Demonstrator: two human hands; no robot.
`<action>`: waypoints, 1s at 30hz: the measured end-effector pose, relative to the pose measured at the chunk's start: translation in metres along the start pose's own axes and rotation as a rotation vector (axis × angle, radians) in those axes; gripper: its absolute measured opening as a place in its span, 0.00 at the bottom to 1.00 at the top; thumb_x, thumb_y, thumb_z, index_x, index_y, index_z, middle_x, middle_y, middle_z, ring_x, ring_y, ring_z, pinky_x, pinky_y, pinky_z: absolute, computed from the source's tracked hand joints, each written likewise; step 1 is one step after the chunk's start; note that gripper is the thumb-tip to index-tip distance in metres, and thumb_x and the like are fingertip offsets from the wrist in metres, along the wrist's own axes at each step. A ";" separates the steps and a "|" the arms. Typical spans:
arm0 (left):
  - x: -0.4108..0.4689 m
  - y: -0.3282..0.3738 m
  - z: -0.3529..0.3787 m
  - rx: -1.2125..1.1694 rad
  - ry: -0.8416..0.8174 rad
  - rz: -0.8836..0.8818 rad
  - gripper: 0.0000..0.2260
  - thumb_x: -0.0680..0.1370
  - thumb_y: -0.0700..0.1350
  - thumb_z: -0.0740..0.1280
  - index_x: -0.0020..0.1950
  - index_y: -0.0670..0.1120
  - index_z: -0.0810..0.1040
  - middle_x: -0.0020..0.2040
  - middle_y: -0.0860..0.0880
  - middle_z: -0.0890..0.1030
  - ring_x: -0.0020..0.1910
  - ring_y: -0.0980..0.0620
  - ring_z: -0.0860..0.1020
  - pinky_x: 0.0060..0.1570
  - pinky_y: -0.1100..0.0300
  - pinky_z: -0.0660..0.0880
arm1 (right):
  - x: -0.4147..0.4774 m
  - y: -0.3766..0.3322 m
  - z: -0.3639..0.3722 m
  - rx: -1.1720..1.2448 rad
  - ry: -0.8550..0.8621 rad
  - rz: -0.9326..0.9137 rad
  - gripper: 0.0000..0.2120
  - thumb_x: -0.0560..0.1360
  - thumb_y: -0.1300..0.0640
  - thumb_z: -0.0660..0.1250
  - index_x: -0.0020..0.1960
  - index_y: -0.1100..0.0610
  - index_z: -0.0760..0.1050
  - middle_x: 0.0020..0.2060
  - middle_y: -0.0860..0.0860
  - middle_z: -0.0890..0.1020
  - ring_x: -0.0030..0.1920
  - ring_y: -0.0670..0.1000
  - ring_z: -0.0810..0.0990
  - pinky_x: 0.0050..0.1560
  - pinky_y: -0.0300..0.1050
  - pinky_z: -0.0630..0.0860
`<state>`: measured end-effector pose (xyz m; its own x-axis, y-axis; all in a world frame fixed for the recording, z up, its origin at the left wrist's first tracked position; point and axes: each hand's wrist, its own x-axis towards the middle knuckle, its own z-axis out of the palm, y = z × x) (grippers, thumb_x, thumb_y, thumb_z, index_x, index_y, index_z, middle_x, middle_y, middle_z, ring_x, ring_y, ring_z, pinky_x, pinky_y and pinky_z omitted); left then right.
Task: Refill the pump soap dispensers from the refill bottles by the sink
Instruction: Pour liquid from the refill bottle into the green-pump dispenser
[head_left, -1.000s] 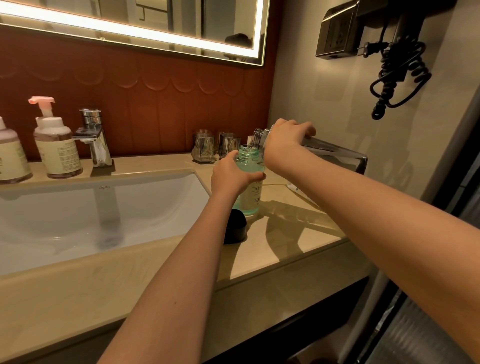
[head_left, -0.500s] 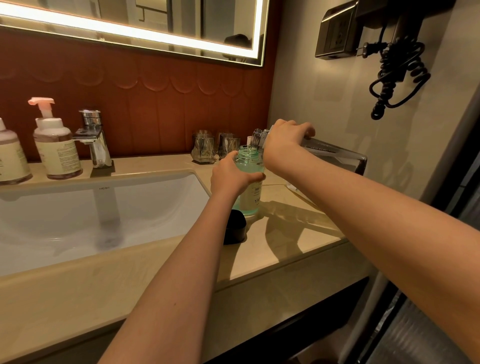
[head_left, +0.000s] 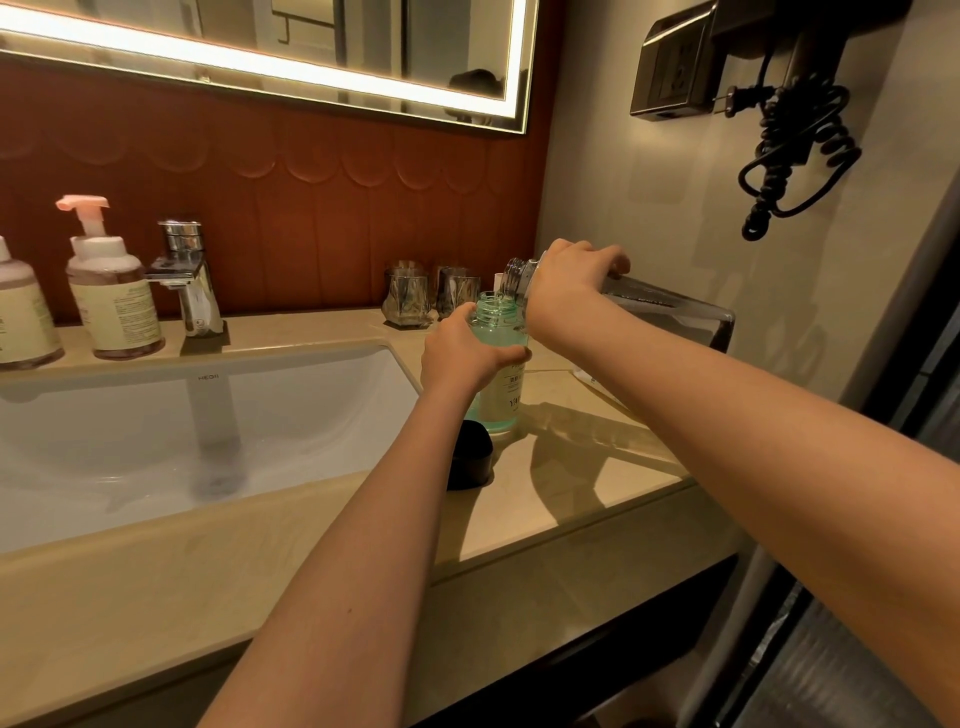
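Still pouring, almost nothing has moved.
Right hand (head_left: 569, 280) grips the tipped refill bottle (head_left: 670, 312); left hand (head_left: 462, 353) wraps the green dispenser (head_left: 501, 374), center frame, so filling goes on.

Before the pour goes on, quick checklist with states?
1. Green bottle upright on the counter: ok.
2. Left hand gripping it: ok.
3. Refill bottle in the right hand, mouth over the green bottle's opening: ok.
4. Room left below the neck: ok.
5. Liquid flowing: cannot tell.
6. Black cap clear of the base: ok.
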<state>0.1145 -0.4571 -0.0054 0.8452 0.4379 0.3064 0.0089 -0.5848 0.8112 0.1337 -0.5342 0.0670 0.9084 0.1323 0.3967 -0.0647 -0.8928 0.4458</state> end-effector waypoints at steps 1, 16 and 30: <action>0.000 0.000 0.000 -0.002 -0.001 0.000 0.41 0.67 0.55 0.75 0.74 0.47 0.60 0.73 0.46 0.66 0.71 0.46 0.64 0.62 0.50 0.69 | 0.000 0.000 0.000 -0.001 0.000 0.001 0.26 0.75 0.56 0.64 0.70 0.64 0.61 0.63 0.59 0.69 0.63 0.60 0.71 0.60 0.60 0.68; 0.000 0.000 0.000 0.007 0.005 0.002 0.40 0.67 0.55 0.75 0.74 0.47 0.61 0.73 0.47 0.66 0.71 0.46 0.65 0.63 0.50 0.68 | 0.005 -0.003 0.002 0.015 -0.012 0.016 0.28 0.74 0.56 0.66 0.70 0.63 0.61 0.62 0.59 0.70 0.62 0.61 0.71 0.59 0.60 0.68; 0.000 -0.001 0.000 0.006 0.007 0.003 0.41 0.67 0.55 0.75 0.74 0.47 0.61 0.72 0.47 0.66 0.70 0.46 0.65 0.62 0.51 0.68 | 0.006 -0.004 0.003 0.013 0.000 0.040 0.27 0.75 0.57 0.65 0.70 0.64 0.61 0.61 0.60 0.72 0.62 0.60 0.72 0.60 0.59 0.68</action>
<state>0.1144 -0.4572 -0.0062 0.8413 0.4411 0.3124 0.0098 -0.5903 0.8071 0.1407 -0.5313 0.0652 0.9053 0.0961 0.4138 -0.0955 -0.9030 0.4188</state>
